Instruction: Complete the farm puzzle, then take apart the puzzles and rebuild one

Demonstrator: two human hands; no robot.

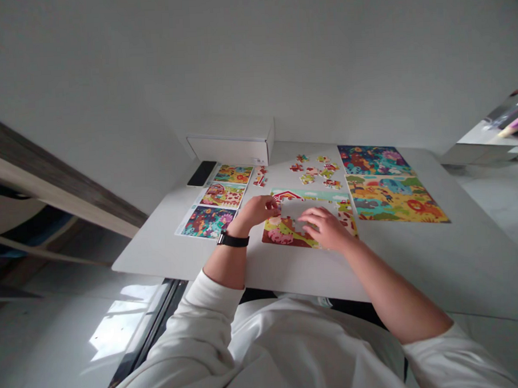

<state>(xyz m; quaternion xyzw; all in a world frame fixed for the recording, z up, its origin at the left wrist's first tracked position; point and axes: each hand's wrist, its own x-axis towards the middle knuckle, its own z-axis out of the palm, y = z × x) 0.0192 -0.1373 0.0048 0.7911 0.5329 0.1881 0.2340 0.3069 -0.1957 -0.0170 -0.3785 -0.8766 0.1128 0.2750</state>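
A partly built farm jigsaw point(311, 198) with a red barn lies in front of me on the white table point(416, 256), a bare gap in its middle. My left hand point(256, 211), with a black watch on the wrist, rests curled at the puzzle's left edge; its fingers pinch something I cannot make out. My right hand point(327, 226) lies over the puzzle's lower middle with fingers bent down onto the pieces. Several loose pieces point(318, 169) are scattered behind the puzzle.
Two finished puzzles point(392, 197) lie at the right. Three picture cards point(218, 201) lie in a row at the left, with a black phone point(201, 173) beyond them. A white box point(231, 142) stands against the wall.
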